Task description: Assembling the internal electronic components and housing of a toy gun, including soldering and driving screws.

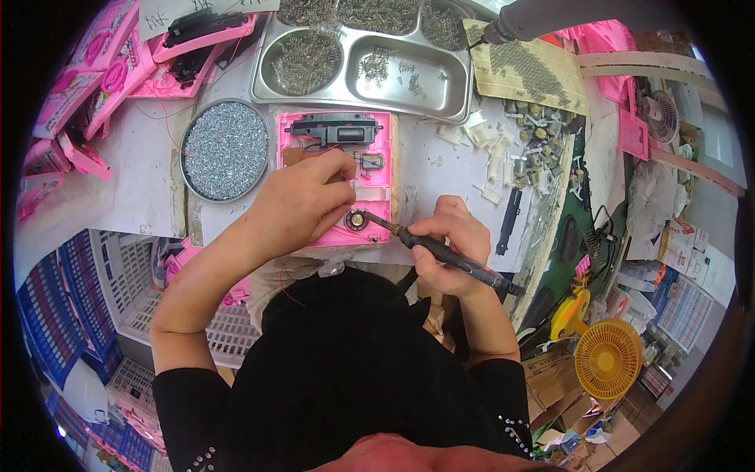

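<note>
A pink plastic housing [383,197] lies on the table before me, with a black box-shaped part [334,134] across its far end and thin wires inside. My right hand [456,236] grips a soldering iron [472,270] by its dark handle. The iron's metal tip reaches a small round speaker-like part [356,221] at the housing's near edge. Over the housing's left half is my left hand [311,193], its fingers pinched together close beside that round part. Whatever sits between those fingertips is hidden. The hand also covers part of the wiring.
Left of the housing stands a round tin [224,149] full of small screws. Behind it is a divided metal tray [409,106] holding small metal parts. White plastic pieces [499,157] and a black strip [510,224] lie to the right. A dark power tool [535,20] hangs at upper right.
</note>
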Demonstrator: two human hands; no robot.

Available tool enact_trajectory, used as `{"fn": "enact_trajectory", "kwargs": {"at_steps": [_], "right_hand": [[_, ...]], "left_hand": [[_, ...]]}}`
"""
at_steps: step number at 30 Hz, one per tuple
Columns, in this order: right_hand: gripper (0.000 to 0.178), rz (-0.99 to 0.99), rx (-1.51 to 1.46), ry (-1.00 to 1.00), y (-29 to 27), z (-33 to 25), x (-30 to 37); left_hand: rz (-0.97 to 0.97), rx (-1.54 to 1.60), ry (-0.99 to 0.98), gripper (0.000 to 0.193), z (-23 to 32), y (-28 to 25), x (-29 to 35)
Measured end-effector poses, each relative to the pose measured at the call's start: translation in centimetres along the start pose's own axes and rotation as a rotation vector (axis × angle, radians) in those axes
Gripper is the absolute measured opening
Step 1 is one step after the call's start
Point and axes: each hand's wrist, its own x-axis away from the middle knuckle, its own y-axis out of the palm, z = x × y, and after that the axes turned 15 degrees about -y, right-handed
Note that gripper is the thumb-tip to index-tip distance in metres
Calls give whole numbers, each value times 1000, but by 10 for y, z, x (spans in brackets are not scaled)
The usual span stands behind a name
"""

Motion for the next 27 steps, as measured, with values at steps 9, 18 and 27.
{"fn": "enact_trajectory", "kwargs": {"at_steps": [9,18,27], "right_hand": [[24,21,-12,16,4,0,0],[24,25,-43,39,3,1,-2],[22,66,-45,23,0,0,2]], "left_hand": [[-7,-12,8,10,0,0,0],[7,-18,18,17,0,2,1],[21,-26,22,17,2,1,1]]}}
